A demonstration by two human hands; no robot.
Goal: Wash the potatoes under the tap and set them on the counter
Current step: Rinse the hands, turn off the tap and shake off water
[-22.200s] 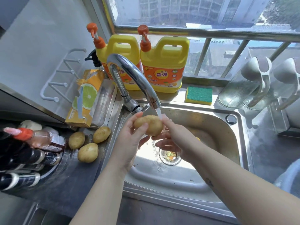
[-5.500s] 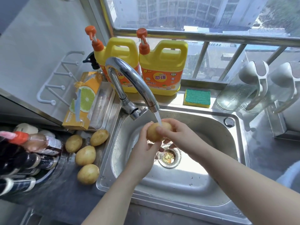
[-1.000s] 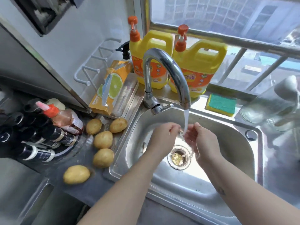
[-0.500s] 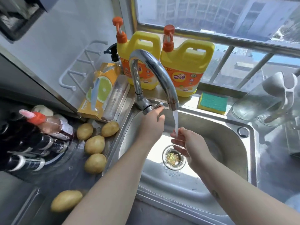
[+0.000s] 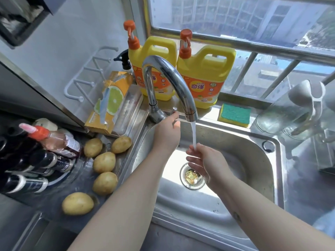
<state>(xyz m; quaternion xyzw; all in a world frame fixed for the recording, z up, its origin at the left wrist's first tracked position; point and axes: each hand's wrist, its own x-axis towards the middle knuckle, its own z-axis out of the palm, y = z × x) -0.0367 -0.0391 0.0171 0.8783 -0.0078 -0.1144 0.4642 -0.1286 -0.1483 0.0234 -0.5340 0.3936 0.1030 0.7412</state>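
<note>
Five potatoes (image 5: 104,162) on counter (image 5: 45,205) left of sink (image 5: 253,160); washing looks done. Left hand (image 5: 166,134) fingers curled on lever (image 5: 173,111), right hand (image 5: 208,160) loose and empty under stream (image 5: 193,134). Next: close tap (image 5: 172,77).

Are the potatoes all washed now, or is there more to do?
Nearly finished. Done: five yellow-brown potatoes lie on the dark grey counter, and none is in the steel sink. In hand: the right hand rinses, open, under the running water stream, while the left hand holds the small metal tap lever. Left: probably just shutting off the curved chrome tap.
</note>
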